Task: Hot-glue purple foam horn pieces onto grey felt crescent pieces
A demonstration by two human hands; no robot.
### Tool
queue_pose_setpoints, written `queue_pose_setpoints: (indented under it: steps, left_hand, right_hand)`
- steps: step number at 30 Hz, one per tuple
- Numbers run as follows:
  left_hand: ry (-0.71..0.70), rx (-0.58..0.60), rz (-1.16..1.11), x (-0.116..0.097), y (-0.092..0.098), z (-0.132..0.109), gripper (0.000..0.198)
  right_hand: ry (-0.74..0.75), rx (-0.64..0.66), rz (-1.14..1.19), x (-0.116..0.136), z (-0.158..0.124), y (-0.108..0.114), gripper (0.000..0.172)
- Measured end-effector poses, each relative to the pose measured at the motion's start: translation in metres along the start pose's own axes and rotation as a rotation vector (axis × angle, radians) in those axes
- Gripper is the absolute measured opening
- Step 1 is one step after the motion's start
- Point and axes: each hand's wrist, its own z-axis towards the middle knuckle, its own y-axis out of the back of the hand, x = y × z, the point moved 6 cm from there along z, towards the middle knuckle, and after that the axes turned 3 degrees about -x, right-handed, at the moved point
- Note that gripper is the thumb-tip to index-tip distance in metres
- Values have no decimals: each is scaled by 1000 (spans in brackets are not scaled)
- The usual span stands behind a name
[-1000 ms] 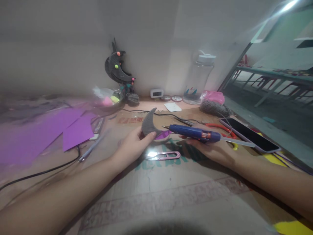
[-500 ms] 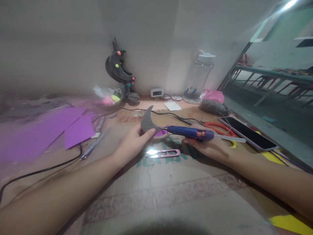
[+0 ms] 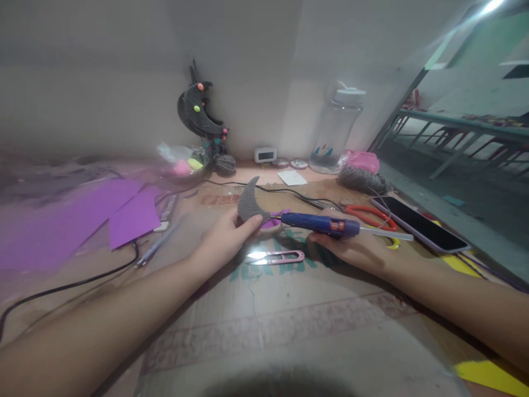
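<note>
Between the thumb and fingers of my left hand (image 3: 231, 234) is a grey, yarn-wrapped crescent (image 3: 249, 201), its upper tip pointing up. My right hand (image 3: 343, 245) grips a blue hot glue gun (image 3: 318, 221) lying nearly level, with a pale glue stick (image 3: 392, 234) poking out of its back end. The gun's metal nozzle meets the lower right end of the crescent; whether glue is coming out is too small to tell. Just behind the nozzle shows a purple piece (image 3: 270, 222). Below both hands, pink-handled thread snips (image 3: 285, 257) lie on the cardboard.
Purple sheets (image 3: 134, 218) and a pen (image 3: 155, 248) lie left. Orange-handled pliers (image 3: 367, 212), a phone (image 3: 419, 223) and grey yarn (image 3: 361, 179) are on the right. At the back stand a clear bottle (image 3: 334, 129), a small digital clock (image 3: 265, 155) and a dark crescent decoration (image 3: 194, 113).
Almost nothing differs. The glue gun has shifted very slightly left, and its nozzle stays at the crescent's lower end. My left hand keeps its hold on the crescent.
</note>
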Motion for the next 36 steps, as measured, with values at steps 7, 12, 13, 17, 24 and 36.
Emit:
queue_pose_setpoints:
  steps: [7, 12, 13, 17, 24, 36]
  left_hand:
    - [3, -3, 33, -1, 1, 1, 22]
    - [-4, 17, 23, 1, 1, 2, 22]
    - [-10, 20, 31, 2, 1, 2, 22]
    - [-25, 34, 55, 4, 1, 3, 23]
    - [-25, 15, 99, 2, 2, 1, 23]
    - [-33, 16, 58, -6, -2, -1, 16]
  right_hand:
    - [-3, -7, -19, 3, 0, 0, 20]
    - [-3, -22, -61, 8, 1, 3, 19]
    - [-3, -19, -58, 9, 2, 3, 19]
    - [-13, -10, -57, 8, 2, 4, 18]
    - [-40, -22, -48, 3, 2, 2, 17]
    - [-27, -55, -62, -6, 2, 3, 20]
